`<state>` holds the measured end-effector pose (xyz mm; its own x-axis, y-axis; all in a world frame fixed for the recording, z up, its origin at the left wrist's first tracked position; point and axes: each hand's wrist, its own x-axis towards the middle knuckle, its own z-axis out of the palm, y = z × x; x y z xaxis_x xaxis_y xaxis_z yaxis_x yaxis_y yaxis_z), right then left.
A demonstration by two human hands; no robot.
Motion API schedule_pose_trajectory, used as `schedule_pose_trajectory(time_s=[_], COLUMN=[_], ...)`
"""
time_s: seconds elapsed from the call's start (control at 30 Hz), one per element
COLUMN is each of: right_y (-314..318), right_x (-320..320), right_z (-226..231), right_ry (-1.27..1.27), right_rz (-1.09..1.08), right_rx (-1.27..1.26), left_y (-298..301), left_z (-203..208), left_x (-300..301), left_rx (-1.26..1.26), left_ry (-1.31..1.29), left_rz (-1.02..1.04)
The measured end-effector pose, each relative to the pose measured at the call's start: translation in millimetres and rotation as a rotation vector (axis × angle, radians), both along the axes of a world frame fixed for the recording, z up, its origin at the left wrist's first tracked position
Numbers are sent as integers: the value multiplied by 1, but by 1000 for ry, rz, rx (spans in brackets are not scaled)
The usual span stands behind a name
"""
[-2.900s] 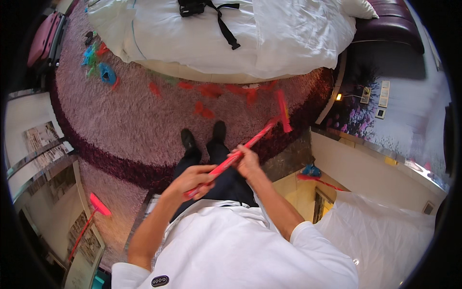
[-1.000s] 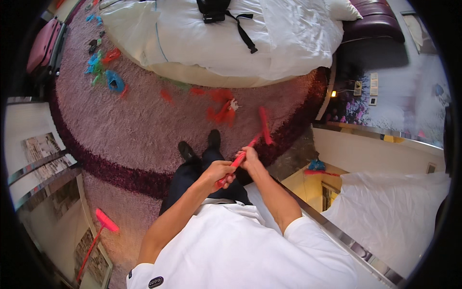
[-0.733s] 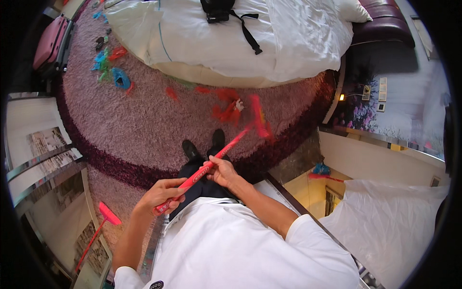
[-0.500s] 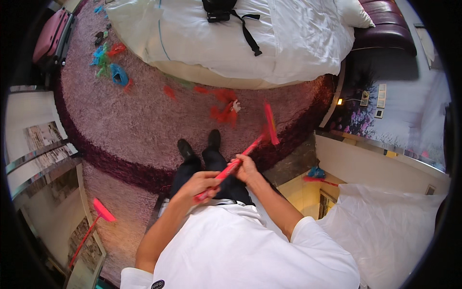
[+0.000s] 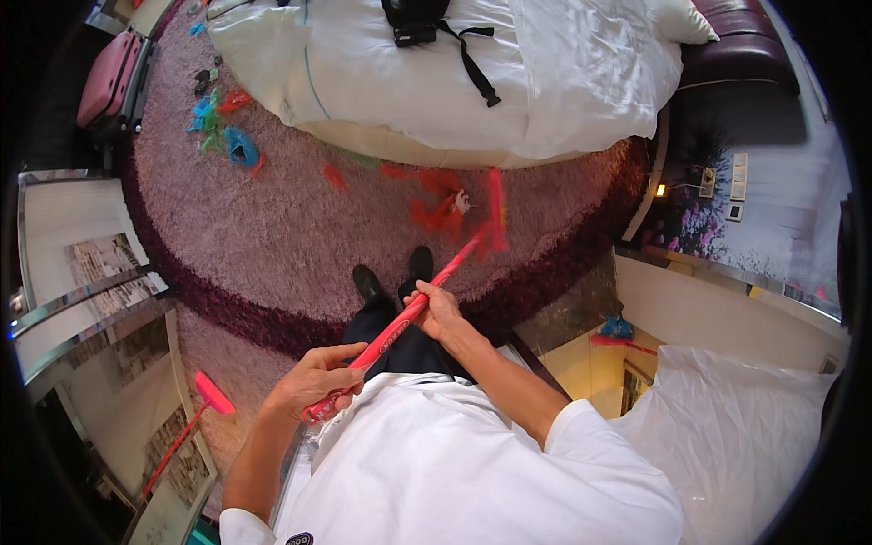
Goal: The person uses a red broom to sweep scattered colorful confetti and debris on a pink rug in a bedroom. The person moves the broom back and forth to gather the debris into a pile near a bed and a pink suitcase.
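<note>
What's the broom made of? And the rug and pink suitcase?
Broom: probably smooth, slightly glossy plastic or coated metal along its handle, judging by the sheen; its head is blurred. Rug: matt fibre, wool or synthetic, since it looks shaggy. Suitcase: perhaps smooth hard plastic, as its shell looks stiff.

Light is fairly bright, a small lamp [image 5: 660, 191] glows orange, the broom head [image 5: 497, 205] blurs, and outer lines bow strongly.

Bed [image 5: 599, 82] top centre, strap [image 5: 470, 71] on it. Suitcase [image 5: 111, 82] upper left. Broom [image 5: 391, 336] mid-frame, partly over rug [image 5: 245, 209]. Sheeting [image 5: 727, 436] lower right.
</note>
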<state>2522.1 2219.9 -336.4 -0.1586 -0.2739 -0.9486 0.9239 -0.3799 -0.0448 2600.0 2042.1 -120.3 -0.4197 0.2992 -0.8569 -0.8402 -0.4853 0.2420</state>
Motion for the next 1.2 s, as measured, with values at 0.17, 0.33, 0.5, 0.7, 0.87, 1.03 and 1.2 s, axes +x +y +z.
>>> schedule_pose_trajectory(time_s=[0.17, 0.33, 0.5, 0.7, 0.87, 1.03, 1.2], right_y=[49, 55, -33, -69, -33, -13, -74], right_x=[-29, -50, -16, 10, 3, -23, -11], right_z=[-41, -65, -34, 38, 0, -30, -57], right_ry=[35, -21, 32, 29, 32, 21, 103], right_rz=[-56, 78, 181, 464, 345, 274, 341], right_rx=[220, 307, 171, 6, 147, 299, 260], left_y=[39, 87, 39, 15, 26, 30, 1], left_z=[-52, -93, -32, 20, -3, -64, -55], left_x=[-23, -48, -11, 36, 18, 2, 7], left_rx=[133, 188, 6, 86, 137, 205, 182], left_ry=[-9, -30, -24, -100, -119, -63, -86], left_rz=[64, 165, 277, 579, 495, 434, 538])
